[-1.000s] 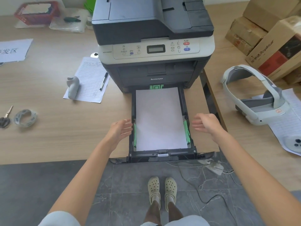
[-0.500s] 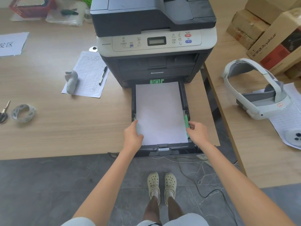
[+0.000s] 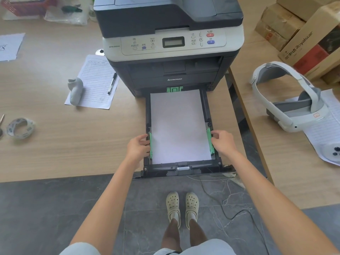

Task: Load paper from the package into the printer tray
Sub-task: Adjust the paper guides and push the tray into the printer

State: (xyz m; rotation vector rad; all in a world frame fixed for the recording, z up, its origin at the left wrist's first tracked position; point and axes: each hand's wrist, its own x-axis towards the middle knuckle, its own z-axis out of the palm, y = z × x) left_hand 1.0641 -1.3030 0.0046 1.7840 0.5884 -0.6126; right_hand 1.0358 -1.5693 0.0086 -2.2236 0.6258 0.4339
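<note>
A grey and black printer [image 3: 171,43] stands on the wooden desk. Its black paper tray [image 3: 184,169] is pulled out toward me over the desk's front edge. A stack of white paper [image 3: 178,126] lies flat in the tray between two green side guides. My left hand [image 3: 138,147] rests on the tray's left wall, fingers against the left green guide [image 3: 150,144]. On the right wall, my right hand [image 3: 222,142] has its fingertips touching the right green guide [image 3: 209,140]. No paper package is in view.
A lined sheet with a pen [image 3: 111,83] and a grey controller [image 3: 75,91] lie left of the printer. A tape roll [image 3: 20,127] sits far left. A white headset [image 3: 288,102] and cardboard boxes [image 3: 301,28] occupy the right table. Cables [image 3: 226,197] trail on the floor.
Both hands came in from beside the tray to its side walls, then shifted slightly outward off the paper onto the green guides. The paper now lies uncovered.
</note>
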